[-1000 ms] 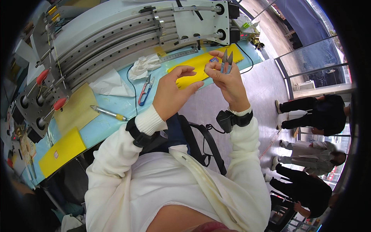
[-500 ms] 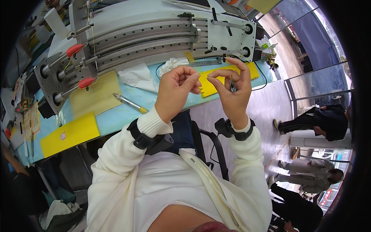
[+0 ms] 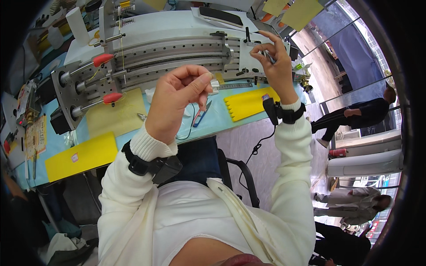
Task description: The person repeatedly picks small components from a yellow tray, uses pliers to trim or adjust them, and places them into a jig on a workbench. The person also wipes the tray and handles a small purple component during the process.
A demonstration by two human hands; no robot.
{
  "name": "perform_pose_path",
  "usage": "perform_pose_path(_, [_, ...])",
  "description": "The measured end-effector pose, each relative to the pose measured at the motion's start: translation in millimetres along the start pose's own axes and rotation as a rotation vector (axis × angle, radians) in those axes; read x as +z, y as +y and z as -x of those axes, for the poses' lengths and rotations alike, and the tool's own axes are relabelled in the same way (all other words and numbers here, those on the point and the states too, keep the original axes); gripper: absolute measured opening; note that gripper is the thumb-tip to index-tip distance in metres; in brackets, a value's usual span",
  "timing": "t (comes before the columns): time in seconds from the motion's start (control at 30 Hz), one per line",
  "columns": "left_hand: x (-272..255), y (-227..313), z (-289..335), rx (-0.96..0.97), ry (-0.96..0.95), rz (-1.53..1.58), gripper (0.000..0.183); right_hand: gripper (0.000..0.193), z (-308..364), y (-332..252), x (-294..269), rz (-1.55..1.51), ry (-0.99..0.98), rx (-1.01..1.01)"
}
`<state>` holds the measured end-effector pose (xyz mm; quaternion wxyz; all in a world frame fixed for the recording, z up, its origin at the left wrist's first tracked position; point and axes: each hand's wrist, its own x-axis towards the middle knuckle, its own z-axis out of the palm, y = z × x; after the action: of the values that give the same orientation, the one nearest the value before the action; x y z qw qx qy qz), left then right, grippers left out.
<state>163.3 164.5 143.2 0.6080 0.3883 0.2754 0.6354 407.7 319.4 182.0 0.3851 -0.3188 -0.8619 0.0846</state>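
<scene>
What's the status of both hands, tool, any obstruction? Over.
Left hand: pinched shut, contents unclear. Right hand: gripping metal tool, mostly hidden. Possible obstruction: rail machine, behind right hand in view.

This looks like a workshop, since a long metal rail machine (image 3: 177, 56) with bolted end plates stands on a blue-covered desk (image 3: 214, 126) among a steel ruler (image 3: 236, 86), a small red-and-blue hand tool (image 3: 200, 117), flat yellow sheets (image 3: 86, 155) and loose bits of hardware.
</scene>
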Motion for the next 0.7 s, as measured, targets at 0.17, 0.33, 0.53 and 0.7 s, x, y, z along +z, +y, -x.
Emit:
perform_pose_path(0.17, [-13.7,22.8,-2.6,0.083,0.108,-0.085,0.016,0.061,-41.2,40.4,-4.6,0.335,-0.009,-0.123])
perform_pose_path(0.33, [-29.8,30.1,-9.2,0.186,0.217,-0.122,0.017,0.063,-52.1,49.9,-3.6,0.352,-0.136,-0.109])
perform_pose_path(0.53, [-50.4,43.1,1.3,0.303,0.321,-0.171,0.016,0.054,-57.0,19.6,-8.1,0.4,0.024,-0.071])
perform_pose_path(0.7, [-70.7,55.8,28.0,0.269,0.241,-0.277,0.013,0.039,-43.4,-64.0,39.4,0.095,-0.131,-0.29])
